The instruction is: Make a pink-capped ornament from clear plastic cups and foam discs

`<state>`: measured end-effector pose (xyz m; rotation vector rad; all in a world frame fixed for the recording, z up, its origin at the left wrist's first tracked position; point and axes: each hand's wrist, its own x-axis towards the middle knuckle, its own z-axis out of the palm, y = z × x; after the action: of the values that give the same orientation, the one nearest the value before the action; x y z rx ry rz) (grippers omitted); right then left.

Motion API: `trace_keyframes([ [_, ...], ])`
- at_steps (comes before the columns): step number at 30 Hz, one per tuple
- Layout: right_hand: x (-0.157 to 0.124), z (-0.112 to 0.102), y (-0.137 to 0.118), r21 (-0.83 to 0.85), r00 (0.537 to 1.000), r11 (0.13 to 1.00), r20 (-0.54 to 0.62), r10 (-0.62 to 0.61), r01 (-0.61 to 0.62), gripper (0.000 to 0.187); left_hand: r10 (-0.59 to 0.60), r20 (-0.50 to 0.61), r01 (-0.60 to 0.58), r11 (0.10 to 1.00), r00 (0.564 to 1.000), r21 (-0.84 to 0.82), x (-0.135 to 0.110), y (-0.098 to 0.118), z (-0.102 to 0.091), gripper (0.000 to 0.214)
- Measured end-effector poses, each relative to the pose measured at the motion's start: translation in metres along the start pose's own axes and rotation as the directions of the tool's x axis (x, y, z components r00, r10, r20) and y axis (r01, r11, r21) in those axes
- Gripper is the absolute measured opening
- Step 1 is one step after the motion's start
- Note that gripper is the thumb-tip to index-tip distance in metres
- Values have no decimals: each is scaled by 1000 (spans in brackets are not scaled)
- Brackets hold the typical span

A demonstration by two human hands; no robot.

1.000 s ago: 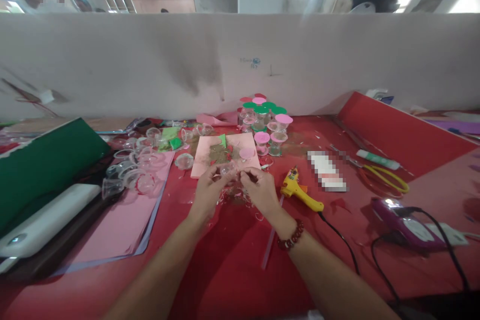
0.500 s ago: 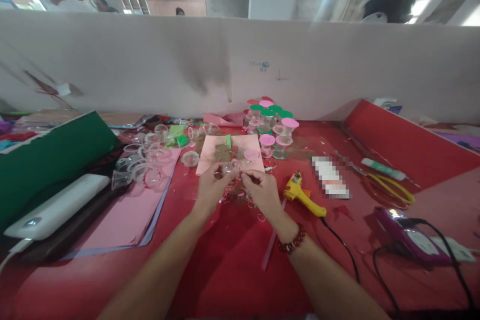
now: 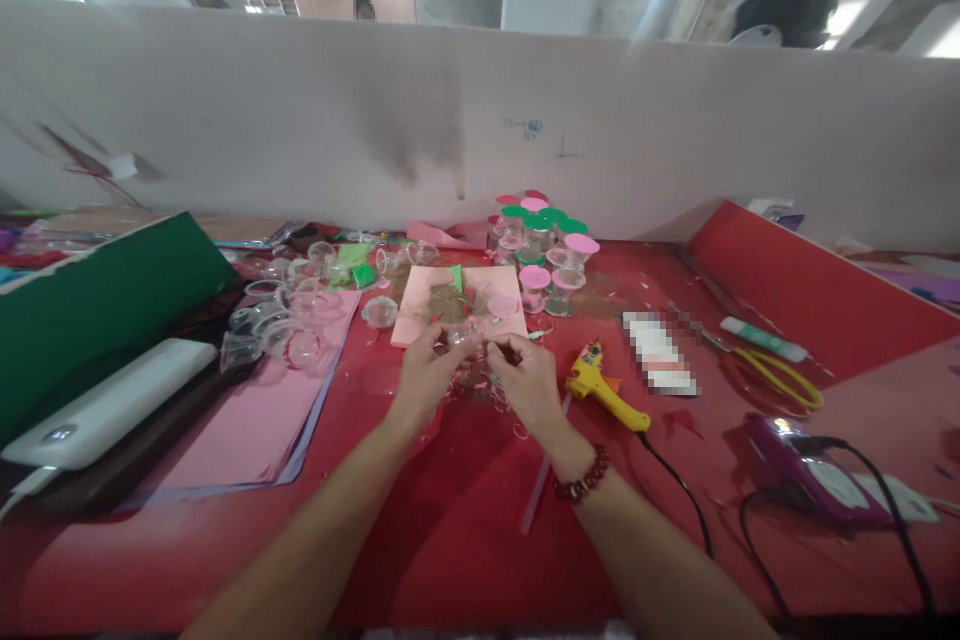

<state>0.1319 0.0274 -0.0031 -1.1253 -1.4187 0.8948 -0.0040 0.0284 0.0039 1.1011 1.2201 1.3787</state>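
In front of me, my left hand [image 3: 433, 365] is closed around a small clear plastic cup [image 3: 463, 332], which it holds over the near edge of a soiled pink sheet [image 3: 409, 320]. The fingertips of my right hand [image 3: 521, 370] are pinched together right beside the cup; what lies between them is too small to make out. A pink paper disc [image 3: 502, 306] rests on the sheet past my right hand. Behind it stand several joined clear cups topped with pink, red and green discs [image 3: 535, 277]. Thin strands of glue lie under my hands.
A yellow glue gun [image 3: 606, 393] and a clear glue stick [image 3: 541, 490] lie to the right, with yellow-handled scissors [image 3: 780, 375] farther out. On the left are several loose clear cups [image 3: 300, 345], pink paper [image 3: 240, 430] and a white power bank [image 3: 112, 400]. A white partition [image 3: 300, 120] stands behind.
My hands stay together at the cup, with only a slight shift of the fingers. The whole view has moved a little; nothing else has visibly changed place.
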Motion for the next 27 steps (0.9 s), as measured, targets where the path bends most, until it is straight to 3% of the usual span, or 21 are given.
trace_keyframes([
  [12, -1, 1, -4, 58, 999, 997, -17, 45, -44, 21, -34, 58, 39, 995, 998, -92, 0, 0, 1, 32],
  [17, 0, 2, -2, 124, 996, 988, 4, 92, -92, 20, -96, 83, 109, 980, 992, -168, 0, -3, 0, 32],
  [27, 0, 2, -4, 197, 990, 970, 36, 139, -143, 18, -137, 114, 163, 949, 984, -269, -2, 8, 4, 30],
])
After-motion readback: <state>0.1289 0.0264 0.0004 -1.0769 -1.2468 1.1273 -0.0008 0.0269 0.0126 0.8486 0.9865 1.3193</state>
